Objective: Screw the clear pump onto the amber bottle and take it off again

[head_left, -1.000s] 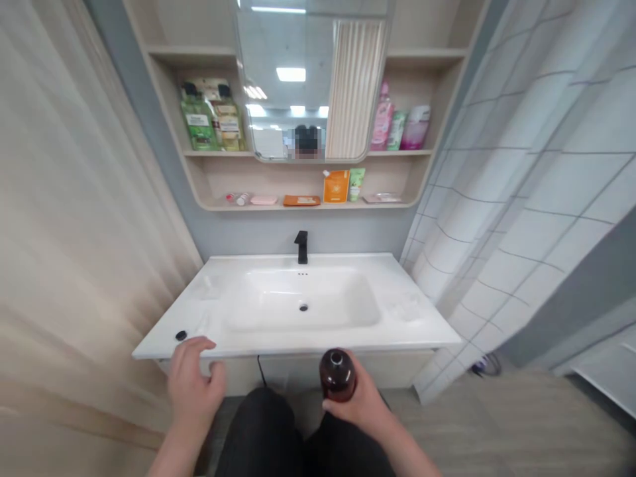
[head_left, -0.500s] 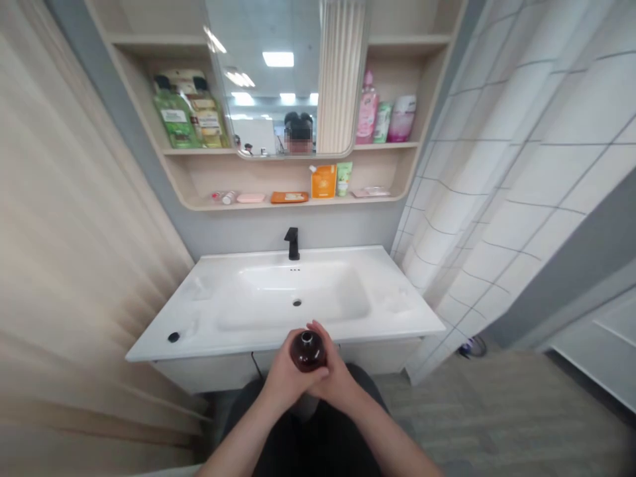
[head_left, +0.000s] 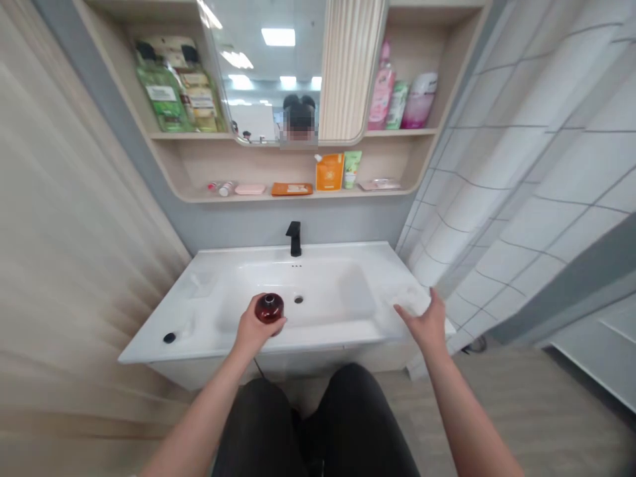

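Note:
My left hand [head_left: 251,328] is wrapped round a dark reddish-brown bottle [head_left: 269,309] with an uncapped, narrow neck. It holds the bottle upright over the front part of the white sink basin [head_left: 332,328]. Thumb and fingers spread, my right hand [head_left: 426,323] hovers above the right end of the counter with nothing in its grasp. Close to its fingertips is a clear, see-through object [head_left: 406,296], whose kind I cannot make out. A small round black piece [head_left: 169,338] lies at the counter's left front, beside something transparent.
The black faucet [head_left: 295,240] rises behind the drain [head_left: 299,299]. Above it, a shelf [head_left: 370,197] holds an orange pouch [head_left: 329,172], a green tube [head_left: 352,170] and small items. Bottles flank the mirror [head_left: 278,73]. Curtains hang at both sides.
My hands, both round the bottle before, have parted. The left has carried the bottle forward and left over the basin; the right has let go and swung out to the right.

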`<state>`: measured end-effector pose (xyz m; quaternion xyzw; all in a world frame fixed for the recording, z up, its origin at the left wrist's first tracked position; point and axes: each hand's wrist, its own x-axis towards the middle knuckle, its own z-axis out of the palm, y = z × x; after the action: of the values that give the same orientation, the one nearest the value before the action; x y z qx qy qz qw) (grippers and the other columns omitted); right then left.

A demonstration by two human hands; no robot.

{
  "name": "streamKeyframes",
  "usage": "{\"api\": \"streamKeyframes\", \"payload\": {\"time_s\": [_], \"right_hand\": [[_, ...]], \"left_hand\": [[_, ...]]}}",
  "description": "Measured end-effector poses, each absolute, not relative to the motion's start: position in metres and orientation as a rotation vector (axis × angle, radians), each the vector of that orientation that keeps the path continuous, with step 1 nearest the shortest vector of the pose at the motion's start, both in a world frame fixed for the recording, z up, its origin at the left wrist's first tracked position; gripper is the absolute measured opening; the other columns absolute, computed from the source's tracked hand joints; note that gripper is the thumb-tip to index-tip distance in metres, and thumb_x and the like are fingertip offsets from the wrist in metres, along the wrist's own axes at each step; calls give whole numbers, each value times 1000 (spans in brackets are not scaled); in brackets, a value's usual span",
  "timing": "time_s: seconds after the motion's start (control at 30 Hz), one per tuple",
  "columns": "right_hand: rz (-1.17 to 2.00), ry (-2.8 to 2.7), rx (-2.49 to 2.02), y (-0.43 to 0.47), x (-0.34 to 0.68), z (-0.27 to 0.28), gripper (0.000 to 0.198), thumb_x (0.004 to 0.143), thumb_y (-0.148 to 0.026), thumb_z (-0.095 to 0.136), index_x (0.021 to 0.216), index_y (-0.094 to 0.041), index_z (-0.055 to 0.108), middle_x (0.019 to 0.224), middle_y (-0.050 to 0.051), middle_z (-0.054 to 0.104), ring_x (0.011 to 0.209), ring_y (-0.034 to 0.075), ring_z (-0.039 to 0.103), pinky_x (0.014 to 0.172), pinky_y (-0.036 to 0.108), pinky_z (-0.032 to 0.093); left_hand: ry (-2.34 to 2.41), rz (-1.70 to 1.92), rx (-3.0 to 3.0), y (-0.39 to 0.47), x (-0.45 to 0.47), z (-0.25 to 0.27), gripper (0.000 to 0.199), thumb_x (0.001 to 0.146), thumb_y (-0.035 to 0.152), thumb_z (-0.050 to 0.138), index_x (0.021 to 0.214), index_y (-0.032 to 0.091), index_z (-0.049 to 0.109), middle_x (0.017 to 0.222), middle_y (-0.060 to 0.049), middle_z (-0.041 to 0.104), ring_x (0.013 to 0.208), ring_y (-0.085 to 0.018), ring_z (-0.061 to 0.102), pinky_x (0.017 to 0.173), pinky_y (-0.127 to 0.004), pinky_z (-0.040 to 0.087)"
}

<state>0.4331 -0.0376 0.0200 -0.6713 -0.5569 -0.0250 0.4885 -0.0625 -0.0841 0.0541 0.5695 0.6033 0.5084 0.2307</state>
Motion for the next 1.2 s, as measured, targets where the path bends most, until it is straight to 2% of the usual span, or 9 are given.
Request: {"api": "streamKeyframes", "payload": {"time_s": [0.1, 0.17, 0.23, 0.33, 0.47, 0.7, 0.87, 1.0, 1.2], "right_hand": [[36, -1349, -1744, -19, 435, 7, 130, 71, -81, 83, 167, -7, 37, 165, 33, 50, 152, 46, 51, 125, 55, 44], [92, -1316, -1847, -12, 433, 0, 128, 70, -78, 83, 168, -12, 35, 161, 30, 56, 146, 45, 58, 119, 53, 49], [131, -1278, -1941, -7, 433, -6, 122, 73, -75, 81, 168, -16, 34, 152, 25, 66, 136, 45, 66, 112, 54, 52], [162, -1246, -1977, 1, 433, -8, 102, 77, -72, 77, 159, -20, 43, 139, 22, 73, 125, 43, 72, 105, 54, 55], [294, -1330, -1743, 14, 404, -2, 83, 76, -69, 79, 141, -24, 54, 135, 20, 74, 111, 36, 74, 96, 49, 58], [920, -1583, -1215, 27, 258, 12, 79, 65, -61, 95, 126, -28, 56, 117, 9, 73, 98, 26, 73, 81, 40, 64], [1141, -1655, -1088, 32, 187, 4, 72, 66, -44, 93, 125, -29, 54, 121, 6, 71, 107, 25, 71, 86, 38, 62], [1148, -1628, -1199, 37, 175, -15, 75, 58, -34, 94, 121, -28, 54, 120, 6, 71, 104, 25, 71, 92, 43, 61], [1142, -1707, -1058, 41, 179, -31, 77, 65, -45, 98, 128, -28, 57, 123, 7, 73, 106, 25, 72, 97, 43, 59]], "left_hand": [[1702, 1430, 1570, -59, -77, 38, 76, 69, 48, 95, 133, 23, 63, 126, -10, 79, 117, -31, 77, 110, -47, 59], [1745, 1434, 1564, -45, -83, 28, 76, 69, 50, 95, 133, 23, 63, 127, -10, 79, 118, -31, 77, 110, -47, 58], [1771, 1413, 1545, -33, -87, 20, 78, 68, 50, 95, 134, 24, 63, 126, -10, 79, 117, -31, 77, 110, -47, 58], [1780, 1394, 1504, -20, -90, 11, 79, 67, 48, 96, 134, 24, 63, 125, -10, 80, 117, -32, 77, 109, -47, 58], [1799, 1415, 1458, -11, -94, 5, 76, 69, 48, 96, 133, 25, 64, 125, -9, 80, 117, -30, 77, 108, -46, 59], [1792, 1385, 1465, -8, -98, 0, 76, 69, 46, 97, 133, 26, 63, 126, -9, 80, 116, -29, 77, 109, -44, 58], [1779, 1351, 1563, -11, -94, 4, 76, 71, 44, 96, 136, 25, 62, 124, -9, 80, 115, -29, 78, 108, -44, 58], [1750, 1347, 1647, -13, -91, 4, 73, 71, 41, 96, 135, 25, 64, 126, -8, 79, 115, -28, 77, 107, -44, 58], [1765, 1297, 1767, -14, -90, 2, 72, 70, 38, 97, 134, 25, 65, 124, -8, 79, 113, -29, 77, 106, -43, 59]]}}
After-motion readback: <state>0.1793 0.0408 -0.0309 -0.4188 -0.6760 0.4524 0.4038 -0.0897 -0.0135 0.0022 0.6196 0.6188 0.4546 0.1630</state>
